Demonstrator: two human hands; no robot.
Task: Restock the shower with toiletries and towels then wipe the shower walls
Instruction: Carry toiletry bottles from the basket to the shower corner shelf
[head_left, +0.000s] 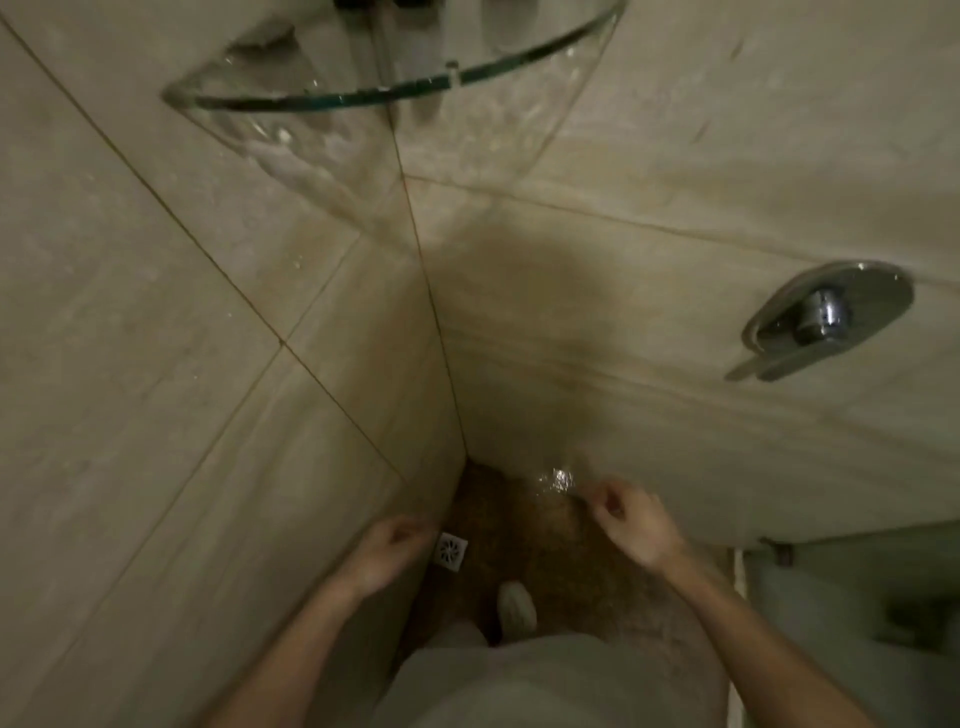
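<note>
Holding both hands low near the floor (519, 525), fingers loosely curled, seemingly gripping nothing: left hand (387, 553) beside the left wall (156, 364), right hand (631, 519) just off the right wall (649, 182). Facing the corner, with the shelf (363, 97) well above, roughly straight up from the left hand.

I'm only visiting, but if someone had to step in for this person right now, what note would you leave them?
Left hand: loosely curled, holding nothing, low by the floor drain.
Right hand: loosely curled, apparently empty, close to the right wall.
Things: the glass corner shelf is up in the corner; whatever stands on it is cut off by the top edge. No towel or cloth in view.
Done: restocking cannot be confirmed from here.
Left: a wet patch glistens on the right wall near the right hand, so wiping probably remains; fetch a cloth first.
</note>
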